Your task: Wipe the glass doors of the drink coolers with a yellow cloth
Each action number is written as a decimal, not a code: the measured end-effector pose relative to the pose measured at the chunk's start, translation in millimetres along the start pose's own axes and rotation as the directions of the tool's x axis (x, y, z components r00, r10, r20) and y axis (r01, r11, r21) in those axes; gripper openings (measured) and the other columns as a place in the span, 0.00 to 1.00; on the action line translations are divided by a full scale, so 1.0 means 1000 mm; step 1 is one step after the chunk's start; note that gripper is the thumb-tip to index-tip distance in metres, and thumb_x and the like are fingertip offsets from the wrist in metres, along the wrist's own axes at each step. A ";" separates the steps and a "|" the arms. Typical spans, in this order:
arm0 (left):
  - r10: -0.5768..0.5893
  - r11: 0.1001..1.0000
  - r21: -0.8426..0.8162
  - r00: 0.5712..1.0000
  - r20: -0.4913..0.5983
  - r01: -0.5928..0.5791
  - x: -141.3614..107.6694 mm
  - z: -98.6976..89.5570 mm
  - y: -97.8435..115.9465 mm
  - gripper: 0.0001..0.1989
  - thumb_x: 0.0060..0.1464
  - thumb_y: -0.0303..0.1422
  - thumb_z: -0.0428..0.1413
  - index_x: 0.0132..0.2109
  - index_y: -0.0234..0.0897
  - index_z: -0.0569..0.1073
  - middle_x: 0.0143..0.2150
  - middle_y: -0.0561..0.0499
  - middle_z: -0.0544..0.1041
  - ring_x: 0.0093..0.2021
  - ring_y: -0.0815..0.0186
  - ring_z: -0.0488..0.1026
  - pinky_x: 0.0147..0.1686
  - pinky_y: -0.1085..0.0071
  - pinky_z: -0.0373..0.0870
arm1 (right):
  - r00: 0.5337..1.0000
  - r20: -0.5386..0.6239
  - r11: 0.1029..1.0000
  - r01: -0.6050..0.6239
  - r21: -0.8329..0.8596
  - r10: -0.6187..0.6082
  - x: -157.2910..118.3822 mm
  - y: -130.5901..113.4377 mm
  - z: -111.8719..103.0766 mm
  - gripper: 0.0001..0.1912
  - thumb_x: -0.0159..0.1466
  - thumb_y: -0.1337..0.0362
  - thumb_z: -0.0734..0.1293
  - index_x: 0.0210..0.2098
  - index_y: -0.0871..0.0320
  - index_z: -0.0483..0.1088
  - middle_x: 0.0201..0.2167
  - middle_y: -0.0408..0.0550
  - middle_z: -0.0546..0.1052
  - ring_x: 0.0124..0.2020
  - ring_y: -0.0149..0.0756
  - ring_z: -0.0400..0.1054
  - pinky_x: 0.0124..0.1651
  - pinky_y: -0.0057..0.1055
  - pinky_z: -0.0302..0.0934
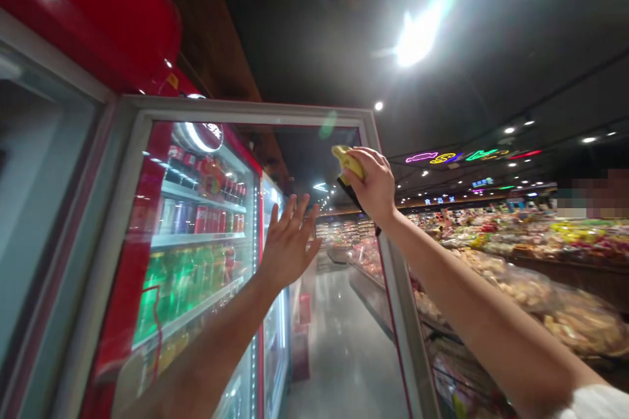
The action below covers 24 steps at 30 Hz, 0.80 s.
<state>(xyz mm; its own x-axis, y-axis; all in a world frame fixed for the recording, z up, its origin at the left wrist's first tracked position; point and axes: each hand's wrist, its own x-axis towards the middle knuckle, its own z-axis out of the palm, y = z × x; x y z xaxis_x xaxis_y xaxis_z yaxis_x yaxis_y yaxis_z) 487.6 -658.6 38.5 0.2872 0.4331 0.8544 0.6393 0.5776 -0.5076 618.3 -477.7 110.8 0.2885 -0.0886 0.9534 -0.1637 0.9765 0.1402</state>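
My right hand (371, 183) is closed around a yellow squeegee (350, 163), raised at the upper right corner of a glass door (339, 340). A dark strip, like a blade, runs slantwise below the yellow part and is partly hidden by the hand. My left hand (291, 239) is raised in front of the same glass, lower and to the left, with its fingers spread and nothing in them. Whether its fingers touch the pane is hard to tell. The door stands swung open in its grey frame (255, 109).
Through the glass show a red-trimmed drinks cooler with lit shelves (204, 239) of bottles and cans, and an aisle floor (324, 340). Packaged goods (531, 288) are heaped on displays at the right. A blurred-out patch (590, 200) is at the far right.
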 end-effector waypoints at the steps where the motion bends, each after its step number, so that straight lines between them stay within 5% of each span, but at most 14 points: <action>1: -0.013 1.000 0.012 1.000 -0.005 0.013 0.007 0.000 -0.008 0.28 0.67 0.41 0.49 0.71 0.39 0.60 0.75 0.41 0.55 0.76 0.48 0.45 0.73 0.44 0.42 | 0.999 0.032 0.997 -0.012 -0.080 0.015 0.008 0.001 0.012 0.18 0.68 0.60 0.64 0.55 0.55 0.72 0.59 0.54 0.74 0.62 0.47 0.66 0.66 0.45 0.59; 7: -0.024 0.998 0.058 0.999 -0.038 0.026 0.038 -0.013 -0.048 0.29 0.68 0.44 0.47 0.70 0.40 0.61 0.75 0.41 0.56 0.76 0.48 0.45 0.72 0.41 0.41 | 0.910 0.392 0.933 0.253 -0.256 -0.139 -0.005 0.009 0.031 0.25 0.68 0.67 0.61 0.64 0.53 0.67 0.70 0.49 0.64 0.72 0.45 0.52 0.72 0.49 0.50; 11: -0.050 0.993 0.105 0.998 -0.045 0.055 0.054 -0.022 -0.062 0.30 0.67 0.46 0.47 0.71 0.39 0.61 0.75 0.40 0.57 0.75 0.44 0.48 0.71 0.39 0.43 | 0.968 0.250 0.924 0.112 -0.366 -0.019 0.028 0.021 0.029 0.25 0.69 0.70 0.59 0.64 0.52 0.68 0.69 0.50 0.64 0.70 0.44 0.56 0.69 0.42 0.57; 14: -0.055 0.991 0.115 0.997 -0.052 0.061 0.060 -0.024 -0.064 0.31 0.67 0.46 0.46 0.71 0.39 0.59 0.75 0.40 0.56 0.75 0.44 0.49 0.70 0.39 0.43 | 0.982 0.179 0.890 0.022 -0.456 0.068 0.055 0.014 0.041 0.25 0.71 0.66 0.58 0.66 0.57 0.65 0.67 0.57 0.66 0.69 0.52 0.55 0.68 0.51 0.55; 17: -0.050 0.994 0.096 0.996 -0.077 0.057 0.060 -0.025 -0.063 0.31 0.68 0.46 0.44 0.72 0.40 0.58 0.75 0.41 0.56 0.75 0.44 0.49 0.70 0.39 0.43 | 0.978 0.207 0.861 0.071 -0.503 0.041 0.047 -0.005 0.045 0.27 0.72 0.59 0.58 0.69 0.60 0.60 0.68 0.62 0.64 0.70 0.60 0.52 0.68 0.58 0.51; 21: -0.049 0.996 0.067 0.994 -0.095 0.055 0.057 -0.027 -0.063 0.30 0.68 0.46 0.44 0.72 0.41 0.57 0.75 0.42 0.56 0.75 0.45 0.48 0.70 0.39 0.42 | 0.932 0.359 0.822 0.237 -0.519 -0.042 0.026 -0.018 0.026 0.28 0.72 0.61 0.58 0.69 0.59 0.59 0.67 0.61 0.64 0.66 0.59 0.58 0.64 0.54 0.55; 24: -0.053 0.997 0.048 0.993 -0.106 0.058 0.057 -0.026 -0.063 0.31 0.68 0.47 0.44 0.73 0.43 0.56 0.75 0.44 0.56 0.76 0.46 0.48 0.71 0.40 0.41 | 0.949 0.313 0.782 0.160 -0.603 0.047 0.052 -0.014 0.019 0.26 0.71 0.65 0.57 0.67 0.61 0.62 0.61 0.64 0.70 0.60 0.58 0.64 0.58 0.52 0.60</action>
<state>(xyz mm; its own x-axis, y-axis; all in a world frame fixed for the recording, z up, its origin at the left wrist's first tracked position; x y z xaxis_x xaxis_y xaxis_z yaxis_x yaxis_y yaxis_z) 482.2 -689.1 121.9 0.3271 0.3258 0.8871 0.6198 0.6346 -0.4616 617.6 -500.1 163.4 -0.0290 -0.0996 0.9946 0.4868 0.8676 0.1011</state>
